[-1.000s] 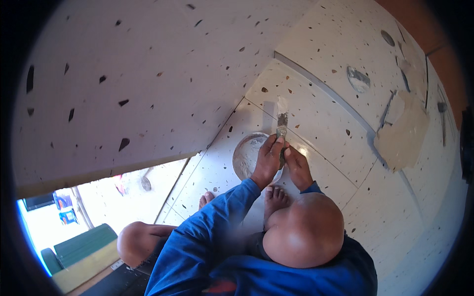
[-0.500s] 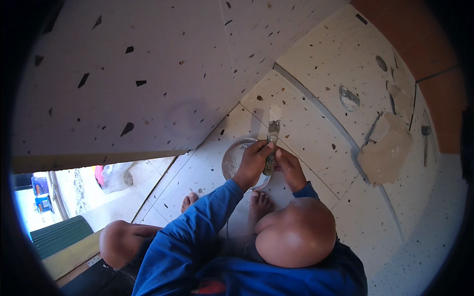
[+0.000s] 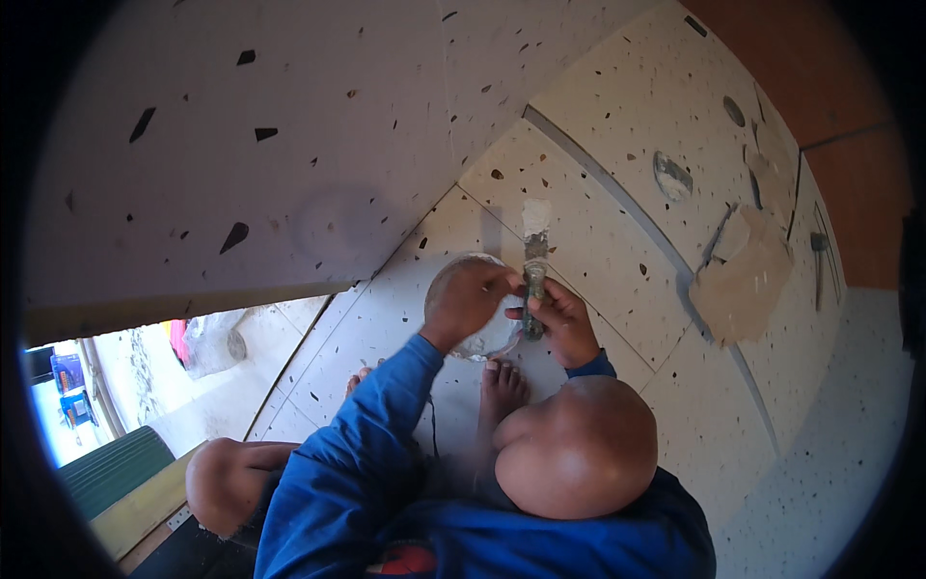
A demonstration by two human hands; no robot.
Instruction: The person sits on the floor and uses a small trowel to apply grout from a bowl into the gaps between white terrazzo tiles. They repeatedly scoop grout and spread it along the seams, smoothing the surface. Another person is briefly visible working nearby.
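Note:
My right hand (image 3: 564, 318) is closed around the grimy handle of a putty knife (image 3: 535, 253). Its blade points away from me, and the end is caked with white paste. Beside it, my left hand (image 3: 466, 301) hovers over a round bucket (image 3: 497, 338), with loosely bent fingers and their tips close to the putty knife's handle. Whether those tips touch the handle is hard to see. White material coats the bucket's rim and inside, and my left hand covers much of its opening. The bucket stands on the speckled floor just ahead of my feet.
A speckled panel (image 3: 289, 174) rises at the left. Torn brown cardboard (image 3: 743, 289) lies to the right, near a grey strip (image 3: 617, 183) across the floor tiles. A thin-handled tool (image 3: 819, 261) lies farther right. At the lower left is a ribbed green object (image 3: 116, 463).
My left hand has come off the putty knife's handle and shifted left over the bucket. My right hand still grips the knife. The whole view has shifted slightly.

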